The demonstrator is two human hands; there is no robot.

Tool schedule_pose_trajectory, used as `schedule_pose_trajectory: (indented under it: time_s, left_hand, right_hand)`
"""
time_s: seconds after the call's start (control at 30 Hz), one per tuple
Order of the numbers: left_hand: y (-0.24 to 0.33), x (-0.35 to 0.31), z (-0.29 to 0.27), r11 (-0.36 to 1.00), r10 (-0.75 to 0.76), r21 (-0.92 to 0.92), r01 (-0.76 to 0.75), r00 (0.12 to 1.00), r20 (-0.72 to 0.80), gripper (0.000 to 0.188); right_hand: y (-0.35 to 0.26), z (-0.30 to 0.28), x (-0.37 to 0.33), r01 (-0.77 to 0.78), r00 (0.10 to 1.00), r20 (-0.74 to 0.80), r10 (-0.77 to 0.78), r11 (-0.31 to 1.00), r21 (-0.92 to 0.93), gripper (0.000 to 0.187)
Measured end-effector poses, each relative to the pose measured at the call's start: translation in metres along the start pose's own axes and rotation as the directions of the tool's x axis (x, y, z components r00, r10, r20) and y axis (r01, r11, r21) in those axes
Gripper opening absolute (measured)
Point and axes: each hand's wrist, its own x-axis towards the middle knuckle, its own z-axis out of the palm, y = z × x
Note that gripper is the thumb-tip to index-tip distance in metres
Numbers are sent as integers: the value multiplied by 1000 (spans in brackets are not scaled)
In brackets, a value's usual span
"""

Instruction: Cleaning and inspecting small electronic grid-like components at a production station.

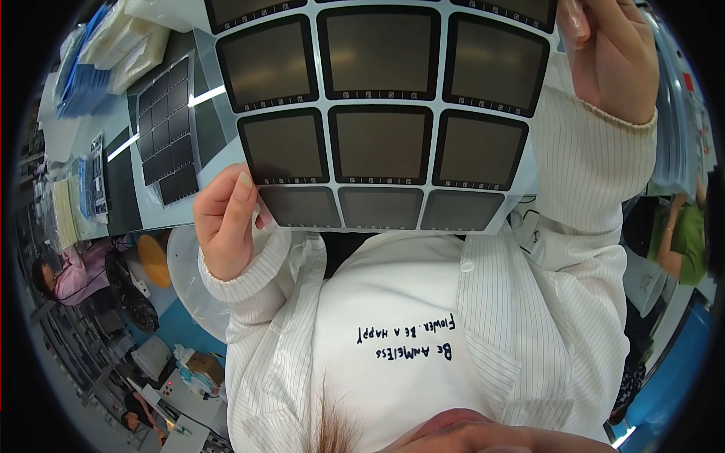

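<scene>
A clear sheet bearing rows of dark, black-framed rectangular panels (381,143) is held up in front of my chest, tilted, its top running out of the picture. Small marks line the lower edge of each panel. My left hand (226,219) pinches the sheet's lower left edge, thumb on the near face. At the upper right, my right hand (615,64) has its fingers closed on the sheet's clear margin, partly cut off by the picture's top. Both hands wear the cuffs of a white striped shirt.
On the table at left lies another sheet of dark panels (166,128). Beyond it are stacks of blue and whitish films (113,57) and smaller piles (79,192). A person in pink (83,272) sits left, one in green (683,241) right. Clear film stacks (672,136) stand right.
</scene>
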Motion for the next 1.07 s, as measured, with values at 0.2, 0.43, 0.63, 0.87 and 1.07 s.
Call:
schedule_pose_trajectory:
  time_s: [0.2,0.43,0.63,0.87,1.07]
  left_hand:
    - [-3,-1,-5,999,27,-20,-25,997,74,23]
    - [-1,4,8,1000,7,8,-8,993,115,20]
    - [1,7,18,1000,4,4,-5,983,183,19]
    - [9,12,33,999,29,-38,-20,971,236,19]
    - [12,15,34,999,-13,-44,26,962,272,20]
  right_hand:
    - [0,-1,1,21,1000,15,-21,1000,-21,18]
    - [-4,-3,-7,-41,995,-89,34,996,-78,20]
    - [-2,-19,-6,-29,988,-157,10,993,-116,21]
    - [11,-115,9,119,993,34,-114,977,-179,32]
    - [11,-113,9,159,982,-56,-181,949,-272,32]
